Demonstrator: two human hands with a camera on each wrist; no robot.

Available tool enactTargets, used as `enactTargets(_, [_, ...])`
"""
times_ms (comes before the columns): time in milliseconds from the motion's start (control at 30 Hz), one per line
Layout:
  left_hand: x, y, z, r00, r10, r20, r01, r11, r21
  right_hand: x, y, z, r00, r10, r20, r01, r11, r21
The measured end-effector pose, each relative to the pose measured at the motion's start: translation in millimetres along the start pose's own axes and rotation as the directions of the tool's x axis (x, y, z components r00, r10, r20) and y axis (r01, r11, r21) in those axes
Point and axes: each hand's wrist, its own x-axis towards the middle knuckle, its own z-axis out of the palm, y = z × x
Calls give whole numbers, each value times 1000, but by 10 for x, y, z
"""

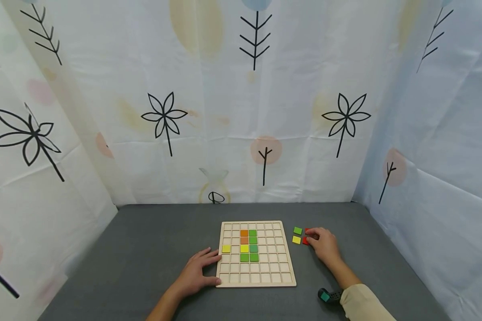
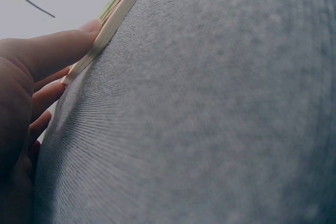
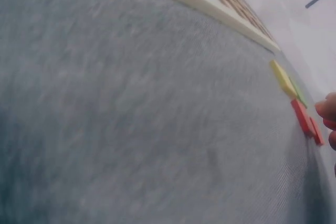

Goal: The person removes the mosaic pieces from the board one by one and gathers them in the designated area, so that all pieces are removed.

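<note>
In the head view, a square wooden grid board [image 1: 267,280] lies on the grey table, with several orange, yellow and green square tiles in its cells. My left hand [image 1: 193,273] rests at its left side, thumb at the near corner and extended fingers along the edge. The left wrist view shows the thumb [image 2: 65,48] against the board's rim [image 2: 113,27]. Right of the board lie a green tile [image 1: 298,230], a yellow tile [image 1: 296,240] and two red tiles [image 3: 302,118]. My right hand [image 1: 324,243] hovers beside the red ones, fingers bent and partly covering them.
A dark curved object with a teal patch [image 1: 325,296] lies near the right sleeve [image 1: 363,301]. Grey cloth [image 1: 164,227] covers the table. White patterned curtains [image 1: 225,111] enclose its back and sides.
</note>
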Motion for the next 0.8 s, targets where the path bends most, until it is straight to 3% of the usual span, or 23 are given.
enactTargets(267, [-3,0,6,1000,-9,6,9,1000,3,99,-114,43,1000,-26,1,26,1000,-10])
enactTargets(800, [2,-20,14,1000,7,-3,-7,1000,0,287,-498,276,988,-122,92,118,992,55])
